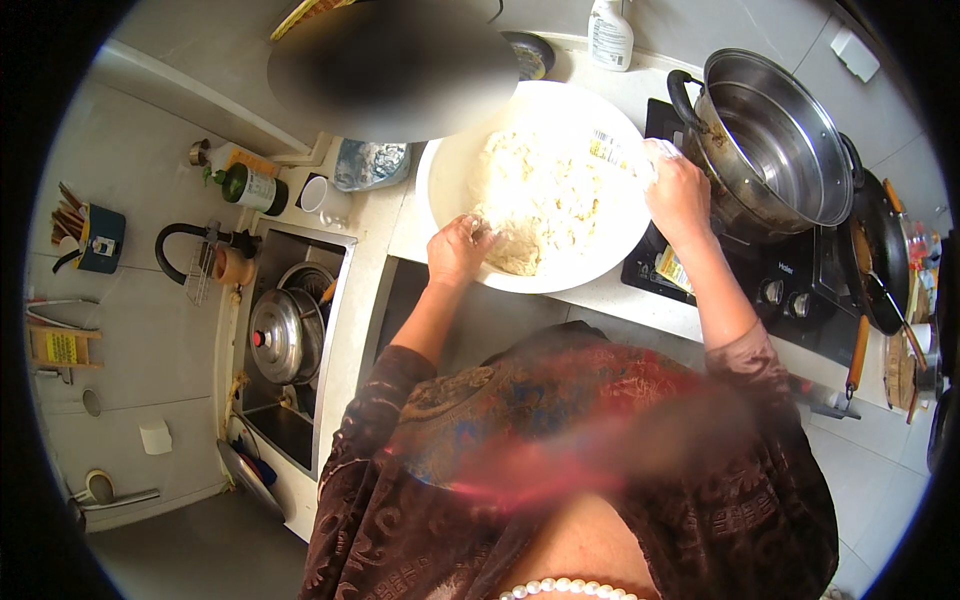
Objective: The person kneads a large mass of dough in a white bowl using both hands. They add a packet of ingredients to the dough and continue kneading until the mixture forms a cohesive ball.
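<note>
A wide white basin (628,255) stands at the counter's edge in front of me. In it lies a rough, pale heap of floury dough (545,200), crumbly in places and washed out by bright light. My left hand (460,250) reaches over the near-left rim with curled fingers against the dough. White bits cling to those fingertips, and whatever they pinch is hidden. At the basin's right side my right hand (680,195) is closed on the rim, with flour or dough on its fingers.
Right of the basin, a large steel pot (775,150) sits on the black cooktop (745,290), with a wok (885,265) beyond. To the left are a sink (265,405) holding a lidded pot (285,335), a white mug (325,197) and a plastic bag (372,165). A spray bottle (610,38) stands behind.
</note>
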Demonstrator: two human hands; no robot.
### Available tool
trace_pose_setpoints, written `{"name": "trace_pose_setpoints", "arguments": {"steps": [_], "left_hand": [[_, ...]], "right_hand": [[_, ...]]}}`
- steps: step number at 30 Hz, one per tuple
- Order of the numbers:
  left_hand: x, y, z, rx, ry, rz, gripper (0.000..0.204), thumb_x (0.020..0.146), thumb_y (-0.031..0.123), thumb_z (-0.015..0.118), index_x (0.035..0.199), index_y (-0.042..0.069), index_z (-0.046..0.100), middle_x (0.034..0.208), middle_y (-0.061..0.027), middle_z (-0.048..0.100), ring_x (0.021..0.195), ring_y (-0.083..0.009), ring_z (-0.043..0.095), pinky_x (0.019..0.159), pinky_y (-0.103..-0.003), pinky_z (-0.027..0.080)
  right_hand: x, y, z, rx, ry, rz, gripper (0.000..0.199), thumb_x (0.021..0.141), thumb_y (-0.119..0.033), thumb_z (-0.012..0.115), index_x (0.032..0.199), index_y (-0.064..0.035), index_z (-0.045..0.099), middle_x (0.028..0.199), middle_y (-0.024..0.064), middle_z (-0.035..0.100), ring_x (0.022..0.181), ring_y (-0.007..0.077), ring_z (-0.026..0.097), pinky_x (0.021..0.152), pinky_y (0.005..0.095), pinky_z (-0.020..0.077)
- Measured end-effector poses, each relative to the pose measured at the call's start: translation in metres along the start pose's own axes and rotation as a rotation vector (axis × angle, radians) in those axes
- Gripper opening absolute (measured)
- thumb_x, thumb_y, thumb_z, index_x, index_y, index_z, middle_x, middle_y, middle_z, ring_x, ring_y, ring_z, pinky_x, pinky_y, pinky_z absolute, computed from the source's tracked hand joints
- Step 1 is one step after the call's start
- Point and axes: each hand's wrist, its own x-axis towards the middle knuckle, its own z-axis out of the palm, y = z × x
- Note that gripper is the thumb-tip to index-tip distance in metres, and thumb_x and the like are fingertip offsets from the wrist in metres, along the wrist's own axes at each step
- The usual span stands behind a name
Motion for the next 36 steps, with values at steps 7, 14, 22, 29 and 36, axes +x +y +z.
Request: {"name": "trace_pose_setpoints", "arguments": {"steps": [7, 14, 22, 29, 36], "left_hand": [[0.000, -0.005, 0.006, -0.065, 0.053, 0.022, 0.011, 0.081, 0.018, 0.064, 0.088, 0.012, 0.069, 0.083, -0.0051, 0.064, 0.065, -0.0207, 0.060, 0.064, -0.032, 0.049], [-0.001, -0.007, 0.008, -0.102, 0.195, 0.086, 0.009, 0.081, 0.012, 0.061, 0.086, 0.010, 0.068, 0.086, -0.0056, 0.064, 0.073, -0.0242, 0.062, 0.067, -0.033, 0.050], [-0.003, -0.008, 0.008, -0.106, 0.054, -0.002, 0.011, 0.081, 0.018, 0.064, 0.085, 0.009, 0.068, 0.085, -0.0066, 0.066, 0.073, -0.0247, 0.063, 0.067, -0.032, 0.050], [-0.004, -0.005, 0.008, -0.079, 0.149, 0.064, 0.013, 0.079, 0.020, 0.066, 0.089, 0.012, 0.069, 0.095, -0.0051, 0.065, 0.079, -0.0251, 0.063, 0.071, -0.033, 0.050], [-0.004, 0.005, 0.001, -0.132, 0.075, 0.046, 0.015, 0.075, 0.014, 0.071, 0.091, 0.015, 0.070, 0.096, -0.0022, 0.064, 0.080, -0.0214, 0.062, 0.071, -0.031, 0.050]], "right_hand": [[-0.030, -0.006, -0.005, 0.207, 0.106, -0.124, 0.034, 0.077, 0.002, 0.050, 0.106, -0.0069, 0.064, 0.096, 0.0203, 0.064, 0.085, 0.0359, 0.063, 0.078, 0.0404, 0.0503], [-0.034, -0.033, -0.009, 0.384, 0.027, -0.299, 0.039, 0.072, 0.005, 0.050, 0.106, -0.0059, 0.065, 0.099, 0.0187, 0.063, 0.087, 0.0353, 0.063, 0.077, 0.0404, 0.0511], [-0.033, -0.029, 0.009, 0.233, -0.154, -0.217, 0.030, 0.078, 0.001, 0.054, 0.107, -0.0020, 0.062, 0.099, 0.0160, 0.065, 0.088, 0.0303, 0.064, 0.078, 0.0350, 0.0509], [-0.039, -0.016, 0.012, 1.544, -0.355, 0.329, 0.020, 0.087, -0.009, 0.057, 0.105, -0.0009, 0.059, 0.077, 0.0048, 0.062, 0.064, 0.0084, 0.058, 0.059, 0.0223, 0.0494], [-0.052, -0.008, 0.017, 1.513, -0.442, 0.422, 0.018, 0.090, -0.012, 0.055, 0.105, -0.0033, 0.057, 0.079, 0.0002, 0.059, 0.055, 0.0007, 0.046, 0.044, 0.0140, 0.0328]]}}
